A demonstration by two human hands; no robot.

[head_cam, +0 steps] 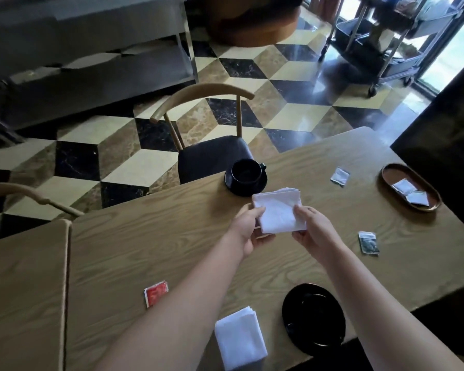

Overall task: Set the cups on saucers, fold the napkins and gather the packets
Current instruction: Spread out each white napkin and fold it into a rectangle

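Observation:
A folded white napkin (277,211) is held above the wooden table (150,236) by both hands: my left hand (248,228) grips its near left corner, my right hand (312,228) its near right edge. Just beyond it a black cup (246,171) stands on a black saucer (229,180). A second folded white napkin (239,340) lies at the near edge, beside an empty black saucer (312,321). Loose packets lie about: a red one (156,293), a dark one (368,242), a white one (340,176). An oval brown tray (389,172) holds two white packets (410,192).
A wooden chair with a dark seat (212,156) is tucked in at the table's far side. Another chair back (32,196) shows at the left. A second table (22,295) abuts on the left. A metal trolley (381,44) stands on the checkered floor far right.

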